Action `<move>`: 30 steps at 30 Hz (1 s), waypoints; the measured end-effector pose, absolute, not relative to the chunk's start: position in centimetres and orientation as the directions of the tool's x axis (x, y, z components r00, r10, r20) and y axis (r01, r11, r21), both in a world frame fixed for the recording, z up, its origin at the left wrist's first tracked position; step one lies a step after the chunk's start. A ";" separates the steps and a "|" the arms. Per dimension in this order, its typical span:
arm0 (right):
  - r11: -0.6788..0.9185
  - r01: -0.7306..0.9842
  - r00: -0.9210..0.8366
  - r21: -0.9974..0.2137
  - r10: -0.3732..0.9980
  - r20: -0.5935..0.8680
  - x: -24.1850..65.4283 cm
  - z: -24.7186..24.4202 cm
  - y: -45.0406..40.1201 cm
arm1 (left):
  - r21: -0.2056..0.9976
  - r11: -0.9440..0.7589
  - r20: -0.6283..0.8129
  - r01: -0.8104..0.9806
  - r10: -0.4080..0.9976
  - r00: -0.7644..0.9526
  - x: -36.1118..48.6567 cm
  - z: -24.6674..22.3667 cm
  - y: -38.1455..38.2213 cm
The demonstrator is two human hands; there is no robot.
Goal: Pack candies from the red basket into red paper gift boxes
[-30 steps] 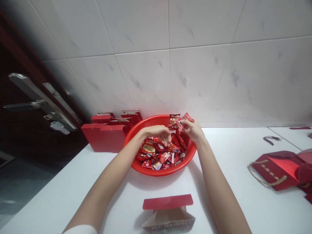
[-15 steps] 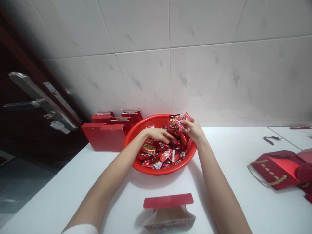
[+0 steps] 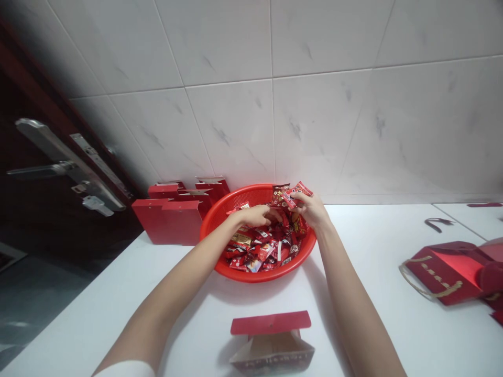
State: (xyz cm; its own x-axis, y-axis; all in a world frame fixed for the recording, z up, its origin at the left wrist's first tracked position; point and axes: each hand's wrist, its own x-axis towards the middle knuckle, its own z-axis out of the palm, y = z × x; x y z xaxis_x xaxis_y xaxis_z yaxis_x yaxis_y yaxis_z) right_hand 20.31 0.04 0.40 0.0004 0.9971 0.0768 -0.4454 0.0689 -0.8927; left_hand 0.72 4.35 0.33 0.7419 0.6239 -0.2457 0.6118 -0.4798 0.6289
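A red plastic basket [image 3: 257, 276] holds a heap of wrapped candies [image 3: 267, 251], mostly red, some with gold or white patches. My left hand [image 3: 257, 215] reaches into the heap with its fingers curled down among the wrappers; what lies between the fingertips is hidden. At the basket's back right rim, my right hand [image 3: 310, 208] is closed around red candy packets [image 3: 299, 192] with white lettering. A darker brown-red packet [image 3: 280, 195] shows just left of those fingers. In front of the basket stands an opened red gift box [image 3: 273, 353] with its flap raised.
Several red boxes [image 3: 168, 222] stand against the tiled wall [image 3: 236, 131], left of the basket. On the right of the white table [image 3: 365, 246] lie a red box with a rope handle [image 3: 436, 275] and a dark ribbon piece [image 3: 434, 225]. A door with a metal handle [image 3: 58, 167] is at the left.
My left hand has shifted slightly within the heap, and its fingers, stretched out before, are now curled in. My right hand stays in place with its candy packets.
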 end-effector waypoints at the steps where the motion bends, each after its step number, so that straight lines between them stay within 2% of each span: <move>1: 0.069 -0.445 -0.001 -0.893 0.997 0.078 20.3 0.4 0.1 | 0.598 -0.507 -0.231 0.620 0.632 0.740 0.8 0.5 4.1; 4: 0.065 -0.446 0.000 -0.893 0.997 0.073 20.3 0.4 0.1 | 0.472 -0.567 -0.214 0.675 0.669 0.711 1.3 1.1 3.5; 9: 0.056 -0.466 0.013 -0.883 0.998 0.056 20.2 0.5 0.0 | 0.138 -0.620 -0.337 0.773 0.704 0.625 2.2 1.2 3.0; 15: 0.058 -0.473 0.020 -0.879 0.998 0.055 20.2 0.6 -0.1 | 0.055 -0.655 -0.314 0.754 0.705 0.636 2.9 0.5 3.0; 21: 0.060 -0.468 0.017 -0.881 0.998 0.059 20.1 0.8 -0.2 | 0.041 -0.624 -0.292 0.780 0.739 0.607 3.5 0.2 2.3; 27: 0.057 -0.487 0.020 -0.871 0.998 0.055 20.1 1.1 -0.6 | 0.104 -0.595 -0.270 0.797 0.754 0.599 3.5 1.4 2.1; 29: 0.056 -0.492 -0.001 -0.868 0.998 0.066 20.1 1.7 -0.9 | 0.229 -0.564 -0.193 0.794 0.773 0.605 2.8 2.5 2.3; 30: 0.058 -0.500 -0.012 -0.864 0.997 0.074 20.2 2.0 -1.1 | 0.350 -0.538 -0.138 0.767 0.780 0.610 2.3 3.1 2.2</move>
State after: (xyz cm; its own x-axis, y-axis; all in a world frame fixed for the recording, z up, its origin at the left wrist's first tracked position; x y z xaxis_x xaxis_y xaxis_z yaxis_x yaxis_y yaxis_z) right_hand 20.19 -1.14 2.04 -0.0119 0.9972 0.0736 -0.4997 0.0579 -0.8643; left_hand 2.29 2.23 3.15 0.6102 0.7801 -0.1381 0.7669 -0.5379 0.3501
